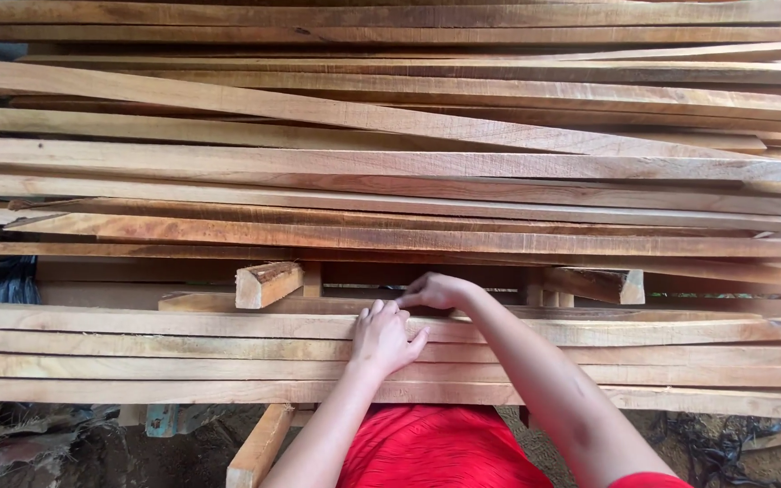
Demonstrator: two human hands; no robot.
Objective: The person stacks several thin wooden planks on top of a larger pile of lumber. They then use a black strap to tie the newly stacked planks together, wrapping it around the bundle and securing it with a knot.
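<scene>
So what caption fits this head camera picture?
Left hand and right hand rest on the near wooden slats before a big stack.

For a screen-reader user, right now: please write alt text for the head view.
A person's left hand lies flat on the near stack of long wooden slats while the right hand pinches at a slat's far edge. Beyond, a larger pile of rough planks fills the view; a red garment shows below.
</scene>
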